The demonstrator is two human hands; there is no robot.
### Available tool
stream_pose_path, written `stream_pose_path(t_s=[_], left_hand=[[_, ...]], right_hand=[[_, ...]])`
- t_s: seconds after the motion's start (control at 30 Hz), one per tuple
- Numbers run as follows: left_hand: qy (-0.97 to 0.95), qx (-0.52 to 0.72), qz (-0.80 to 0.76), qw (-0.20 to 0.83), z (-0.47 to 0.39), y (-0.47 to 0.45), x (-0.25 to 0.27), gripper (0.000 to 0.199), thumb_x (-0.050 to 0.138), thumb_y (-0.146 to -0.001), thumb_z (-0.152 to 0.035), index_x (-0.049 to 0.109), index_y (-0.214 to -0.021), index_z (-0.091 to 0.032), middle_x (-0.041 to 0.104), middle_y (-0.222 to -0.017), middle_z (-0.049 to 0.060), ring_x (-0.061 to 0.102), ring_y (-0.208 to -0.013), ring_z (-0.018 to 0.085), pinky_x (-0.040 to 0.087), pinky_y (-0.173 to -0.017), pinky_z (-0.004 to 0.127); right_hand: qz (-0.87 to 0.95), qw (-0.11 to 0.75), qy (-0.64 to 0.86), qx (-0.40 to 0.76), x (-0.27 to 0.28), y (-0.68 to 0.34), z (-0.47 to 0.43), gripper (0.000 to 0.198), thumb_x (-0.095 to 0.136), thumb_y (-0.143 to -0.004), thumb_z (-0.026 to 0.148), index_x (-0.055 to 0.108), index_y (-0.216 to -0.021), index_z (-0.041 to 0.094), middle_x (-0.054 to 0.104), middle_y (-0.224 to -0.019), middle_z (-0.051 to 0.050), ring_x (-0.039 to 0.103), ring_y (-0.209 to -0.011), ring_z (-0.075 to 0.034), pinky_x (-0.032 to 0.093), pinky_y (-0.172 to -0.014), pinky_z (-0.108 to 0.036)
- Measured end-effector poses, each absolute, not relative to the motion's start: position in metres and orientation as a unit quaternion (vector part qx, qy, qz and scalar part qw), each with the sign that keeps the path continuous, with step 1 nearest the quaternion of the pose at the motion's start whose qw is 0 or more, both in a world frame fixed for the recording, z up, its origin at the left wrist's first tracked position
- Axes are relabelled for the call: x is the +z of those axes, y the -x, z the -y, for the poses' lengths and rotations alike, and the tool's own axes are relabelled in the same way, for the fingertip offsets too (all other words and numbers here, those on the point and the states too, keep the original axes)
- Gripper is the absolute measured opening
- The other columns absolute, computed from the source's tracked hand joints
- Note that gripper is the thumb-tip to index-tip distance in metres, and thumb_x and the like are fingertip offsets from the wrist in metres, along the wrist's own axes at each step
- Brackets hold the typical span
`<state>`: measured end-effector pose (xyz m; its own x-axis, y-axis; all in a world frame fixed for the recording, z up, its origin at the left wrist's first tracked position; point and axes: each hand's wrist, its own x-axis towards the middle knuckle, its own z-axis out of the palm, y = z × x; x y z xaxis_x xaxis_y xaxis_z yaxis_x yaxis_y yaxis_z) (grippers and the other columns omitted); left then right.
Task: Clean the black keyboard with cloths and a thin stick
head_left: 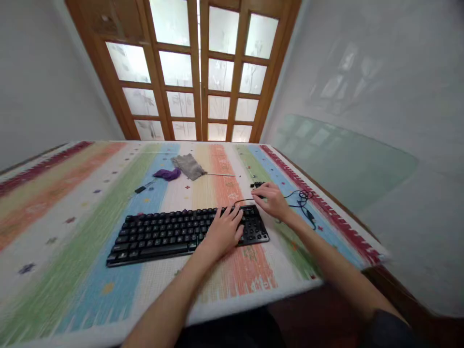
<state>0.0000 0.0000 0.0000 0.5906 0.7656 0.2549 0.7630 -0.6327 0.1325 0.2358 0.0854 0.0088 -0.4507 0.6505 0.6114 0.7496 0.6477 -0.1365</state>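
A black keyboard (163, 233) lies across the striped cloth in front of me. Over its right part rests my left hand (225, 227), fingers spread on the keys and holding nothing. The number pad (253, 224) right of that hand looks lower and different from the other keys, perhaps with its caps off. Just beyond the keyboard's right end, my right hand (271, 199) has thumb and fingertips pinched together; whatever is between them is too small to make out. Small black pieces (256, 184), which look like keycaps, lie beside its fingertips.
A black cable (303, 197) lies coiled right of my right hand. Further back are a grey cloth (189, 166), a purple cloth bundle (167, 174) and a small tool with a dark handle (140, 189). Walls flank the table (87, 285); wooden glazed doors (201, 92) stand behind it.
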Motion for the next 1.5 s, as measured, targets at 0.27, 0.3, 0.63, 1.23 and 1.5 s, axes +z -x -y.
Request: stream_pose_path(t_s=[0.27,0.3,0.63,1.23,1.5], left_hand=[[-0.889,0.165,-0.428,0.007,0.001,0.001,-0.001,0.045,0.041,-0.103,-0.033,0.05,-0.142,-0.015,0.045,-0.154,0.011,0.035,-0.146,0.028,0.029,-0.119,0.055],[-0.888,0.167,-0.428,0.007,0.001,0.002,0.0,0.044,0.041,-0.102,-0.033,0.05,-0.142,-0.015,0.046,-0.154,0.011,0.035,-0.146,0.028,0.029,-0.119,0.054],[-0.888,0.169,-0.427,0.0,0.001,0.001,-0.001,0.044,0.04,-0.103,-0.033,0.052,-0.141,-0.015,0.046,-0.154,0.011,0.036,-0.145,0.028,0.029,-0.119,0.054],[-0.887,0.171,-0.429,-0.002,0.003,0.001,0.001,0.043,0.04,-0.102,-0.032,0.052,-0.14,-0.016,0.046,-0.154,0.011,0.037,-0.144,0.028,0.03,-0.118,0.053],[-0.888,0.162,-0.429,0.003,0.004,0.001,0.003,0.044,0.039,-0.103,-0.033,0.052,-0.141,-0.015,0.045,-0.155,0.011,0.036,-0.145,0.028,0.028,-0.119,0.054]], right_hand=[[0.805,0.223,0.543,-0.083,0.0,-0.238,-0.134,0.036,0.061,-0.087,0.03,0.071,-0.119,0.016,0.075,-0.109,-0.013,0.06,-0.11,-0.031,0.043,-0.094,-0.043],[0.802,0.216,0.55,-0.085,-0.003,-0.237,-0.134,0.035,0.06,-0.087,0.03,0.071,-0.119,0.017,0.075,-0.109,-0.012,0.06,-0.111,-0.031,0.042,-0.096,-0.044],[0.804,0.221,0.543,-0.104,-0.005,-0.237,-0.114,0.032,0.058,-0.087,0.03,0.073,-0.113,0.016,0.075,-0.105,-0.014,0.059,-0.108,-0.032,0.038,-0.097,-0.046],[0.767,0.16,0.617,-0.076,0.009,-0.26,-0.15,0.029,0.052,-0.089,0.024,0.079,-0.101,0.021,0.077,-0.108,-0.006,0.061,-0.105,-0.027,0.043,-0.094,-0.039],[0.761,0.133,0.631,-0.07,0.013,-0.26,-0.171,0.028,0.057,-0.086,0.027,0.081,-0.1,0.02,0.078,-0.096,-0.009,0.063,-0.106,-0.028,0.045,-0.093,-0.037]])
